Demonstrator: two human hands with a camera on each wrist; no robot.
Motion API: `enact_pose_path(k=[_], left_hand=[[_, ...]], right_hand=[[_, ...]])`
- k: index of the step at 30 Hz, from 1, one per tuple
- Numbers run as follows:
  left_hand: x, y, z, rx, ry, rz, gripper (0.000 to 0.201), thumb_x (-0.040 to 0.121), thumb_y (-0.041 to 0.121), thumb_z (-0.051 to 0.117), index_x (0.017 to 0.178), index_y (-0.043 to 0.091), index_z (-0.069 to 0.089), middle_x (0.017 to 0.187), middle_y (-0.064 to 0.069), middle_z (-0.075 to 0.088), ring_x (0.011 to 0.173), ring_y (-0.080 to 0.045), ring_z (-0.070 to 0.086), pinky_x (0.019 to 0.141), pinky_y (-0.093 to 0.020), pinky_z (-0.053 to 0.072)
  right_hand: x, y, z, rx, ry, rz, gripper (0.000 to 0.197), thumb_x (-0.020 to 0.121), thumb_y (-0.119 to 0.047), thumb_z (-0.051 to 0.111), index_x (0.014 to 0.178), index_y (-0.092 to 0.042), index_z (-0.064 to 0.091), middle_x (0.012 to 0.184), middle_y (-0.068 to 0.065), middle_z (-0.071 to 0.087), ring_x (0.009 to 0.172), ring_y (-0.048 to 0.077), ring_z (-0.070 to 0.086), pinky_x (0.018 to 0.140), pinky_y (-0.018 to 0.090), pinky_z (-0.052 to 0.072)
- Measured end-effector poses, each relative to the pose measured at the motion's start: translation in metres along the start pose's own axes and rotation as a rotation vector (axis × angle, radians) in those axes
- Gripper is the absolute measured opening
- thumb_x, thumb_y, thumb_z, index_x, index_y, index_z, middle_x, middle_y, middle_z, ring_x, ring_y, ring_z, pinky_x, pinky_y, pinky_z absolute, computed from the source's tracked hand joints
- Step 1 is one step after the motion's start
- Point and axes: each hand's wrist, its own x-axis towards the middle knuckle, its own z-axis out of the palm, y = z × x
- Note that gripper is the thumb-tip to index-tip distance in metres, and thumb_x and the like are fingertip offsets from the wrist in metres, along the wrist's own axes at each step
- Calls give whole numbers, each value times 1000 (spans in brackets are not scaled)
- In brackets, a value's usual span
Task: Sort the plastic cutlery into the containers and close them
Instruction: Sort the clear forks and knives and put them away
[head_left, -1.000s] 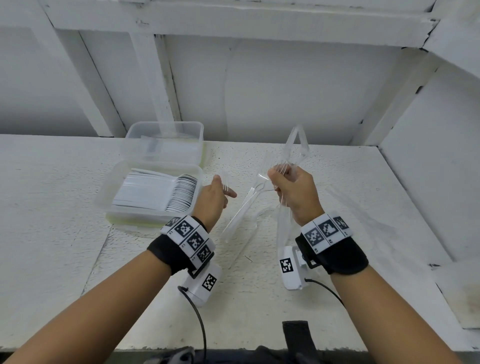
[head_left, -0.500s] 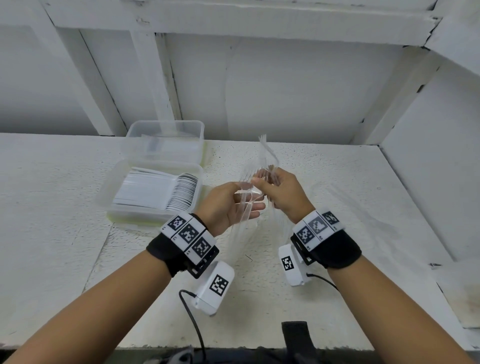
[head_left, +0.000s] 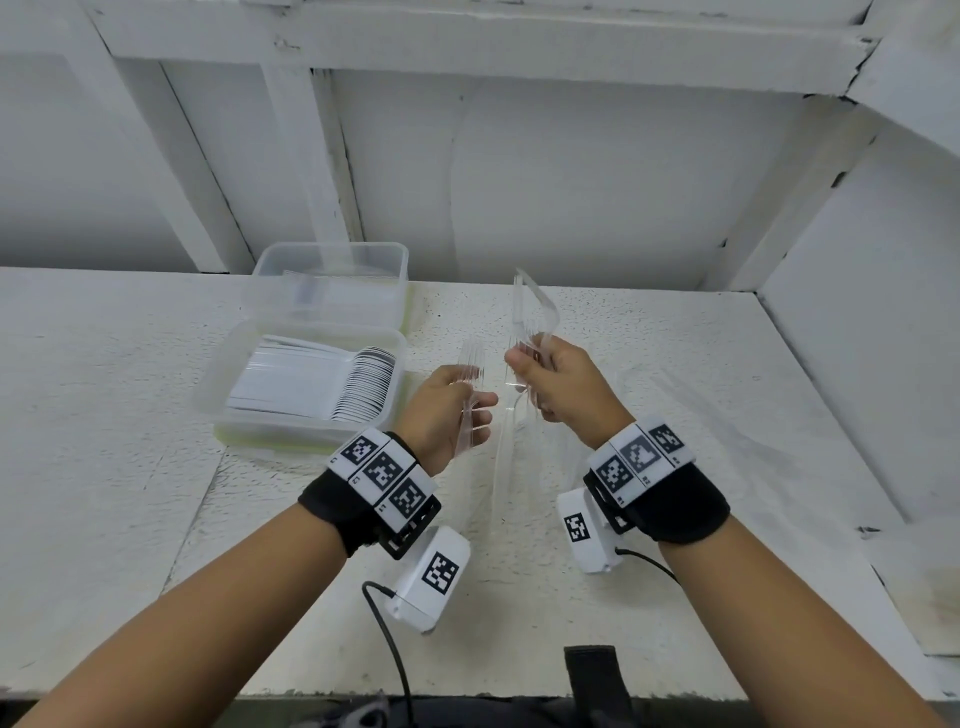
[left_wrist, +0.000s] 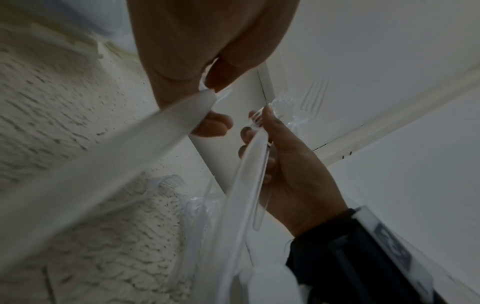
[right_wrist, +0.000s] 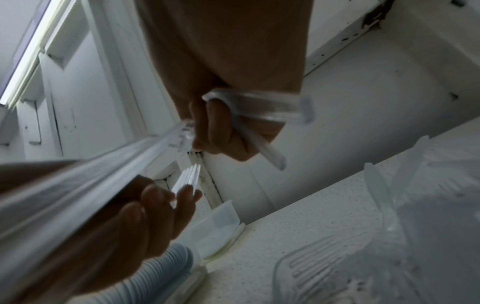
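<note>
While both hands are raised above the surface (head_left: 675, 374), the left hand (head_left: 441, 410) grips a small stack of clear plastic forks (head_left: 470, 384), tines up, and the right hand (head_left: 561, 395) clutches a larger bundle of clear cutlery (head_left: 535, 317). Two open containers sit at left: the near container (head_left: 218, 400) is filled with white spoons (head_left: 332, 384), the far container (head_left: 332, 254) touching behind it.

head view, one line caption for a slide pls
Both hands, left hand and right hand, hold clear plastic forks beside an open container of stacked spoons.
</note>
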Motion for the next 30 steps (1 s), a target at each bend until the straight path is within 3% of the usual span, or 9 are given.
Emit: enact_pose_path(k=[4, 7, 9, 12, 17, 21, 23, 27, 30], left_hand=[[1, 0, 2, -15, -85, -24, 24, 94, 0, 28, 99, 11, 49, 72, -7, 51, 56, -15, 43, 55, -27, 38], [-2, 1, 4, -100, -189, -58, 20, 99, 17, 34, 104, 11, 53, 72, -5, 48, 55, -14, 51, 54, -27, 48], [-4, 2, 3, -117, -248, -74, 24, 98, 19, 36, 112, 12, 54, 74, -5, 48, 56, -17, 55, 54, -28, 52], [-5, 2, 1, -40, -293, -71, 30, 94, 7, 31, 116, 15, 50, 74, -5, 49, 55, -16, 52, 52, -27, 48], [-3, -1, 0, -28, -255, -94, 32, 90, 0, 25, 114, 13, 42, 65, -6, 49, 50, -16, 46, 50, -26, 42], [-1, -2, -1, -7, -211, -136, 14, 93, 9, 32, 92, 15, 45, 56, 0, 42, 44, -11, 37, 45, -21, 33], [2, -1, -4, -24, -199, -155, 16, 95, 21, 34, 87, 15, 47, 55, 2, 43, 45, -11, 37, 45, -22, 32], [8, -2, -9, -64, -195, -160, 34, 99, 34, 25, 90, 13, 51, 58, 2, 46, 47, -9, 42, 52, -24, 31], [8, -3, -9, -111, -224, -149, 34, 101, 35, 26, 89, 14, 50, 61, 2, 50, 49, -9, 47, 53, -23, 35]], right_hand=[[2, 0, 6, -30, 52, -43, 19, 88, -23, 63, 78, -10, 53, 64, 0, 50, 46, 2, 42, 44, 14, 35], [5, 4, 13, -69, 126, -79, 39, 84, -28, 68, 88, 7, 51, 76, 14, 56, 66, 21, 51, 65, 30, 47], [5, 5, 16, -90, 137, -86, 42, 83, -31, 68, 89, 7, 50, 80, 15, 57, 71, 23, 52, 71, 34, 46], [5, 7, 17, -110, 129, -77, 38, 82, -31, 69, 88, 2, 51, 82, 8, 59, 76, 18, 55, 73, 32, 46], [4, 6, 18, -161, 102, -33, 25, 91, -32, 57, 77, -17, 43, 73, -6, 47, 64, 5, 43, 62, 19, 36], [7, 2, 10, -108, 120, -11, 12, 97, -16, 40, 97, -17, 52, 75, -6, 52, 50, -1, 43, 46, 11, 32], [7, -1, 6, -98, 135, -38, 11, 95, -11, 41, 101, -17, 48, 81, -4, 59, 42, -6, 46, 39, 8, 32], [3, -10, 1, 13, 103, -74, 9, 94, -11, 50, 86, -14, 48, 79, 4, 64, 38, -5, 48, 38, 8, 34], [2, -5, 4, 137, 53, -12, 15, 90, -19, 59, 77, -16, 53, 66, -7, 53, 34, 1, 34, 35, 13, 26]])
